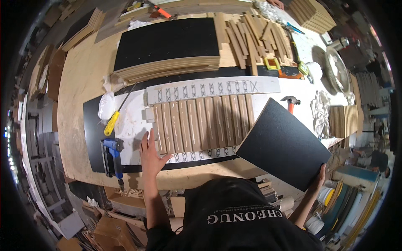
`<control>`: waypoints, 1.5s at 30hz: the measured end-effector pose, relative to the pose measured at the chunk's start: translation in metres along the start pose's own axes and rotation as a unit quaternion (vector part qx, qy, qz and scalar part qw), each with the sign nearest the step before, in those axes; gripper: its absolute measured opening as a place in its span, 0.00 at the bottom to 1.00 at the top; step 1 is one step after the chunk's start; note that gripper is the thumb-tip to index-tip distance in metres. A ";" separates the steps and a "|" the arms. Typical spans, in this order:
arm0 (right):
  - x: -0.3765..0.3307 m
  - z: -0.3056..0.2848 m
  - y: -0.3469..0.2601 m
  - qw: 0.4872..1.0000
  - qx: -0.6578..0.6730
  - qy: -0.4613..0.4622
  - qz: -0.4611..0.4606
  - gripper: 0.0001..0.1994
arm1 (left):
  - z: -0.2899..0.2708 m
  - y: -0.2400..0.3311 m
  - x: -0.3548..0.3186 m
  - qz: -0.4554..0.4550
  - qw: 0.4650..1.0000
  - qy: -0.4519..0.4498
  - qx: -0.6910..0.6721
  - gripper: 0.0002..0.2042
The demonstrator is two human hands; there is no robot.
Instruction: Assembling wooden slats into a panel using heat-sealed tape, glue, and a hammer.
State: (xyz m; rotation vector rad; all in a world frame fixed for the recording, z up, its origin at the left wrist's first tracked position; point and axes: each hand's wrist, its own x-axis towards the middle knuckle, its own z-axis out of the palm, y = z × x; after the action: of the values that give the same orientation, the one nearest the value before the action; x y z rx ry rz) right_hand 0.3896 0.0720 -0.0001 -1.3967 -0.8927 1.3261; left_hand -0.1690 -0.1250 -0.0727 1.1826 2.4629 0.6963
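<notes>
Two tools (112, 138) beside wooden slats (203, 123)

There is one view, from a fisheye camera worn on the person's head, looking steeply down and a little forward over the workbench (79, 79). It sits close: the person's dark hooded top (234, 217) fills the near bottom edge and both forearms rise from there into the picture. The bench spreads across the middle, its straight edges bowing toward the round black rim. The far edge of the bench lies near the top; shelving shows at the left rim and floor clutter at the right. No second view overlaps it.
</notes>
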 end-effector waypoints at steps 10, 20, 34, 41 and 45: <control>-0.017 -0.054 0.018 0.996 0.022 0.087 -0.023 0.28 | 0.061 0.096 0.020 0.214 0.971 -0.051 0.097 0.24; -0.030 -0.074 0.031 0.991 0.060 0.113 -0.026 0.26 | 0.072 0.104 0.045 0.236 0.958 0.006 0.161 0.17; -0.032 -0.052 0.026 0.993 0.050 0.107 -0.019 0.24 | 0.081 0.123 0.053 0.233 0.962 -0.029 0.142 0.19; -0.035 -0.060 0.030 0.986 0.037 0.161 -0.016 0.25 | 0.084 0.129 0.056 0.232 0.963 -0.044 0.129 0.20; -0.035 -0.063 0.034 0.985 0.059 0.161 -0.015 0.25 | 0.091 0.140 0.059 0.256 0.959 -0.059 0.107 0.20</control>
State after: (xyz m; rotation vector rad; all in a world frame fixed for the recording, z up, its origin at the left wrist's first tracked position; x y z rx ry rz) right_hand 0.4434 0.0201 -0.0277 -1.4462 -0.6064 1.0722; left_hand -0.0724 0.0226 -0.0750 1.9231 2.1818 0.4673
